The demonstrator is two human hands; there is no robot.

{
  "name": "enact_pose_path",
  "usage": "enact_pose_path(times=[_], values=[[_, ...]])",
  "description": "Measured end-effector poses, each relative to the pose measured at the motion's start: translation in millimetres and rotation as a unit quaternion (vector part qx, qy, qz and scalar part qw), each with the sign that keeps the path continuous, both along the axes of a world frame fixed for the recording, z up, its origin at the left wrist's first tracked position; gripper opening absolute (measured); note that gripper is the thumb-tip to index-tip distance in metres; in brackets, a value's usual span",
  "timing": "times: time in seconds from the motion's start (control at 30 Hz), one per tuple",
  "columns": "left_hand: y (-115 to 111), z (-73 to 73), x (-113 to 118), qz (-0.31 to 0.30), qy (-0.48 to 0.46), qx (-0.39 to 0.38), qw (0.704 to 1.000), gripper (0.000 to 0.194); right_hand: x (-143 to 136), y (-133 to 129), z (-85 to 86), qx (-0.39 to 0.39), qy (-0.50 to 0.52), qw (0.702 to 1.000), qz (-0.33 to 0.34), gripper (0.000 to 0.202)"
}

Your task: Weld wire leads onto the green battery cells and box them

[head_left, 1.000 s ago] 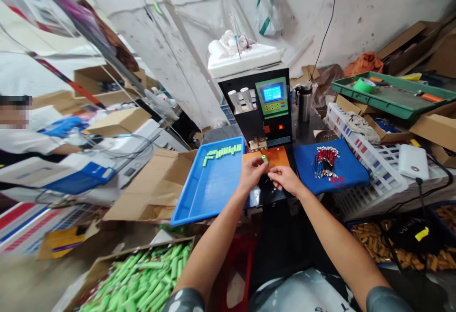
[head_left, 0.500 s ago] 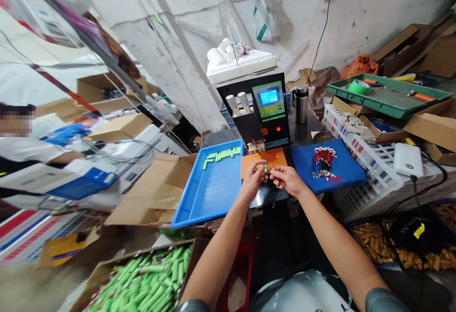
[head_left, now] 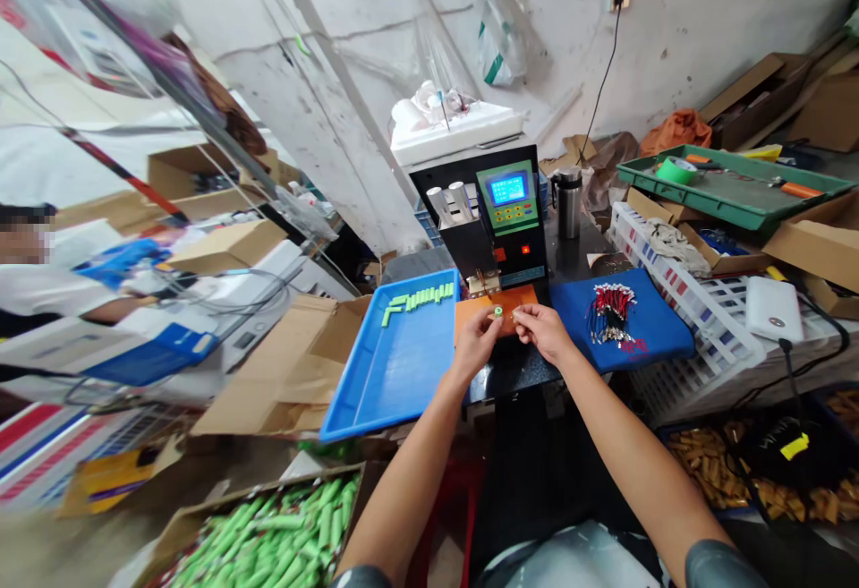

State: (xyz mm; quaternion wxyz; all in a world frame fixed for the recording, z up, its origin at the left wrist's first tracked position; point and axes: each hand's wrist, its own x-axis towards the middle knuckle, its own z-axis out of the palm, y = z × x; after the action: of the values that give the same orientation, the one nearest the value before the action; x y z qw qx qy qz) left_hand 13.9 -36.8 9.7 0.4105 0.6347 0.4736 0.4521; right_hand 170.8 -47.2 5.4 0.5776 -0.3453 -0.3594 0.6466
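My left hand (head_left: 475, 337) is closed on a green battery cell (head_left: 498, 311), whose round end shows above the fingertips. Just to its right, my right hand (head_left: 542, 330) is pinched near the cell, on something too small to make out. Both hands are over the front of an orange board (head_left: 470, 314), before a black spot welder (head_left: 520, 239) with a lit blue screen. Several green cells (head_left: 429, 295) lie in the far part of a blue tray (head_left: 389, 382) on the left. Red and black wire leads (head_left: 612, 311) rest on a blue cloth (head_left: 658, 315) at the right.
A cardboard box of many green cells (head_left: 268, 539) stands at lower left. On the right are a white basket (head_left: 711, 319), a green tray (head_left: 738, 190) and a white power bank (head_left: 773, 309). A steel flask (head_left: 568, 203) stands beside the welder. Another person's arm (head_left: 117, 306) shows at far left.
My hands have moved slightly apart and a little closer to the welder. The cell's round end now shows more clearly in my left hand.
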Motion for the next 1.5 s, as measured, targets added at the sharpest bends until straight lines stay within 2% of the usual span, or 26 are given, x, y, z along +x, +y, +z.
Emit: enact_pose_path(times=[0.1,0.2,0.37,0.67,0.87,1.17,1.5], values=[[9.6,0.3,-6.5,0.010,0.052,0.045,0.998,0.031,-5.1,11.7,-1.2,0.018,-0.042,0.998,-0.034,0.040],[19.9,-2.7,-12.3,0.001,0.083,0.055,0.995,0.029,-11.2,22.7,-0.2,0.032,-0.100,0.993,-0.056,0.039],[33.8,-11.3,-15.7,0.005,0.056,0.018,0.998,0.034,-20.7,39.2,1.7,0.035,-0.168,0.983,-0.071,0.034],[41.0,-15.1,-14.1,0.027,0.066,0.053,0.996,0.030,-31.0,62.3,-11.9,0.062,-0.245,0.964,-0.086,0.030],[39.5,-16.9,-12.7,0.030,0.066,0.050,0.996,0.029,-35.1,67.1,-14.1,0.046,-0.274,0.956,-0.095,0.027],[39.3,-19.7,-12.5,0.045,0.063,0.039,0.996,0.028,-38.2,64.0,-7.1,0.042,-0.302,0.947,-0.106,0.018],[38.5,-19.1,-13.9,0.047,0.082,0.039,0.995,0.029,-39.5,64.7,-9.2,0.048,-0.327,0.937,-0.115,0.017]])
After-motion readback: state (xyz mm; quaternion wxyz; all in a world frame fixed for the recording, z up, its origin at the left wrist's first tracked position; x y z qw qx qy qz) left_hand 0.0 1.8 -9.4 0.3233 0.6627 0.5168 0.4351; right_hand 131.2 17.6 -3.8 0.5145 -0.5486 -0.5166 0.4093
